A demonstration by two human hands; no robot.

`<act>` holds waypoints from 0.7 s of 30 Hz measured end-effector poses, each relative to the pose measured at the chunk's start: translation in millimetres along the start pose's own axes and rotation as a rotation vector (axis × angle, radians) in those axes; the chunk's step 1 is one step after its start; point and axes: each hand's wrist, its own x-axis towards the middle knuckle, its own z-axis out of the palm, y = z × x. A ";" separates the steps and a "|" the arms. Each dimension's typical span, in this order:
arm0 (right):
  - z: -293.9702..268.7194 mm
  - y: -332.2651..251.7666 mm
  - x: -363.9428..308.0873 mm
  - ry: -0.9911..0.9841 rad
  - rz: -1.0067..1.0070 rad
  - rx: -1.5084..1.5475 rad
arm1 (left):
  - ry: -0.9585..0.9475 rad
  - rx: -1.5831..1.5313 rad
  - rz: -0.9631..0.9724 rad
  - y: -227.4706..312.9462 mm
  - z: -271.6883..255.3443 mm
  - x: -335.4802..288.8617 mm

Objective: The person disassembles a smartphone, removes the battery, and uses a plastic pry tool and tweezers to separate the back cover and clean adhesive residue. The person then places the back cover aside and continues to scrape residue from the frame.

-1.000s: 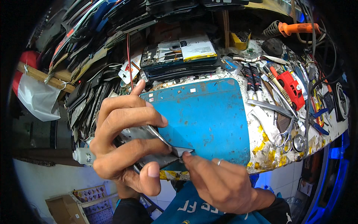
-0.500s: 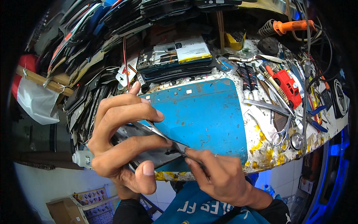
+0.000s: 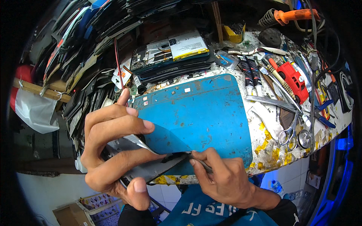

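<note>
My left hand [image 3: 113,150] grips a thin, dark, flat device, like a phone or small tablet [image 3: 149,170], above the near left of the blue mat [image 3: 200,120]. Its forefinger reaches in between the grey inner face and a thin, light-edged sheet or panel [image 3: 140,142] lifted along the far side. At the device's right end, my right hand [image 3: 226,177] pinches a slim dark tool [image 3: 205,166] between thumb and forefinger. The tool's tip is hidden near the gap, where a black strip [image 3: 174,156] shows. My fingers cover much of the device.
Behind the mat stands a stack of opened devices [image 3: 169,56] with a white battery on top. Scissors [image 3: 288,137], black tubes [image 3: 250,75], a red toy car [image 3: 292,84] and blue-handled pliers [image 3: 324,113] crowd the right. An orange-handled iron [image 3: 294,17] rests beyond; piled panels [image 3: 75,56] fill the left.
My left hand and the device have shifted down and left, and the device shows more of its grey inner face. My right hand stays at its right end, with more of the tool showing.
</note>
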 end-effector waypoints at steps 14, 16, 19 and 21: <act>0.2 -10.4 -6.5 -0.009 -0.021 -0.343 | 0.125 -0.012 -0.092 6.0 8.4 -8.0; -2.4 -6.9 -3.7 -0.032 0.044 -0.204 | 0.065 -0.050 -0.083 3.5 3.8 -7.0; -5.6 -3.4 -2.6 -0.057 0.042 -0.163 | 0.014 -0.020 -0.086 2.0 0.2 -6.3; -5.4 -5.1 -3.9 -0.031 -0.019 -0.271 | 0.028 -0.028 -0.079 1.7 0.3 -5.7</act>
